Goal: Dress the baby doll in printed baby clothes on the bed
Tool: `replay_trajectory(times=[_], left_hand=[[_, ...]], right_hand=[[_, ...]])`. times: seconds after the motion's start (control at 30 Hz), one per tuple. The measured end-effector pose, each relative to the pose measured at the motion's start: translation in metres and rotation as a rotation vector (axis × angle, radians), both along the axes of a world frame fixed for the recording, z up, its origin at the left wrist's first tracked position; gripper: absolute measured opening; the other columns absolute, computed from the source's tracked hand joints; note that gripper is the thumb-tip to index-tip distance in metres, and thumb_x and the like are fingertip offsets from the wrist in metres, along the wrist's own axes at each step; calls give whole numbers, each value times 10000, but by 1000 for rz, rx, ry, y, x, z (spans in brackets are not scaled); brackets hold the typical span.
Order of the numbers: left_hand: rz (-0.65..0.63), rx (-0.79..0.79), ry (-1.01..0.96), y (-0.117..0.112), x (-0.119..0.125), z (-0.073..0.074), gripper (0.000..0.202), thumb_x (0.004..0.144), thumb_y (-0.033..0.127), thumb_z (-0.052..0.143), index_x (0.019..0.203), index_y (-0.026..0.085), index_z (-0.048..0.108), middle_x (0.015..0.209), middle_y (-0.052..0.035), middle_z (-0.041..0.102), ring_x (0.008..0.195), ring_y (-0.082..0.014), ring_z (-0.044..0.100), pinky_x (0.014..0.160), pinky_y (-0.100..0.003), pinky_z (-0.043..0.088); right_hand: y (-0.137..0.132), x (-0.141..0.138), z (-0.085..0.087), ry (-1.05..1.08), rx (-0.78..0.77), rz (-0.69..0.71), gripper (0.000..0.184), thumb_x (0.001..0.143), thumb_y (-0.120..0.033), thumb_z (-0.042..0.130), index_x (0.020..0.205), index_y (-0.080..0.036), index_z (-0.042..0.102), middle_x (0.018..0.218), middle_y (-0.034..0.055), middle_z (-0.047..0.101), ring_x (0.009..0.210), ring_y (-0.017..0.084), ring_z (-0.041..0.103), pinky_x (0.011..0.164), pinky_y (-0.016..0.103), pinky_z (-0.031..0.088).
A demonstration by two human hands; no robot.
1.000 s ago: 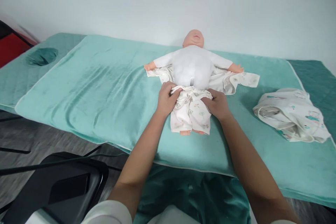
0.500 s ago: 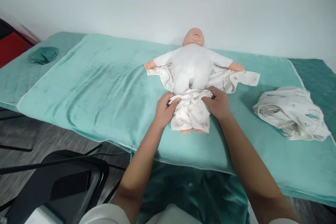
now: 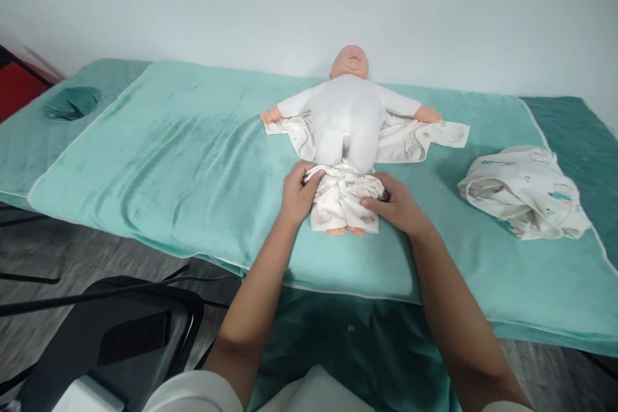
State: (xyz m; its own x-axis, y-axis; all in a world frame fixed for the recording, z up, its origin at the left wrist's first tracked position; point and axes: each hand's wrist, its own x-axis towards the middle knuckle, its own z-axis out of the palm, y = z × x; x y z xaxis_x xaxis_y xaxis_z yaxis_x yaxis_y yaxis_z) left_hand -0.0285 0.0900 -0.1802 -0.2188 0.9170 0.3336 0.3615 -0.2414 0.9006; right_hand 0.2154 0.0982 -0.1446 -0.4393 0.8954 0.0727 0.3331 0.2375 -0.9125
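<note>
A baby doll (image 3: 345, 109) with a white cloth body lies on its back, arms spread out to both sides. Small printed white pants (image 3: 344, 199) are bunched around its lower legs, and its feet show below the hems. My left hand (image 3: 298, 193) grips the left side of the waistband, thumb on top. On the right side of the pants, my right hand (image 3: 398, 203) pinches the gathered cloth, with some fingers hidden beneath. Spread open under the doll's back and arms is a printed white baby shirt (image 3: 405, 141).
A green padded massage table (image 3: 193, 141) stands against the wall, with a face hole (image 3: 72, 103) at its left end. To the right lies a bundled white printed cloth (image 3: 526, 193). A black chair (image 3: 120, 335) holding a dark phone-like object stands at lower left.
The pants' waistband is more bunched, and my right hand has shifted slightly down along their side. The whole view has shifted a little.
</note>
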Motion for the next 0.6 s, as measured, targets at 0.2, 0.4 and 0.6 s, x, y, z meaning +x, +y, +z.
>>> replay_trajectory(times=[0.2, 0.4, 0.6], left_hand=[[-60, 88, 47, 0, 0, 2, 213, 949, 419, 615, 867, 223, 631, 875, -17, 621, 877, -179, 572, 837, -320, 457], [-210, 93, 164, -16, -4, 12, 374, 986, 473, 536, 714, 217, 556, 785, -23, 590, 840, -193, 540, 855, -365, 440], [-311, 16, 325, -52, -7, 9, 434, 806, 608, 740, 906, 218, 579, 984, -53, 625, 994, -239, 546, 935, -405, 450]], right_hand=[[-20, 6, -4, -51, 46, 80, 1062, 527, -597, 948, 1407, -259, 458, 1364, 115, 542, 1297, 372, 527, 1111, 523, 450], [-36, 4, -15, -96, 218, 11, 976, 596, -578, 919, 1372, -252, 427, 1317, 132, 512, 1259, 366, 526, 1111, 565, 439], [-36, 3, -14, -109, 219, 2, 849, 641, -566, 883, 1287, -245, 435, 1275, 116, 538, 1196, 320, 561, 1066, 504, 474]])
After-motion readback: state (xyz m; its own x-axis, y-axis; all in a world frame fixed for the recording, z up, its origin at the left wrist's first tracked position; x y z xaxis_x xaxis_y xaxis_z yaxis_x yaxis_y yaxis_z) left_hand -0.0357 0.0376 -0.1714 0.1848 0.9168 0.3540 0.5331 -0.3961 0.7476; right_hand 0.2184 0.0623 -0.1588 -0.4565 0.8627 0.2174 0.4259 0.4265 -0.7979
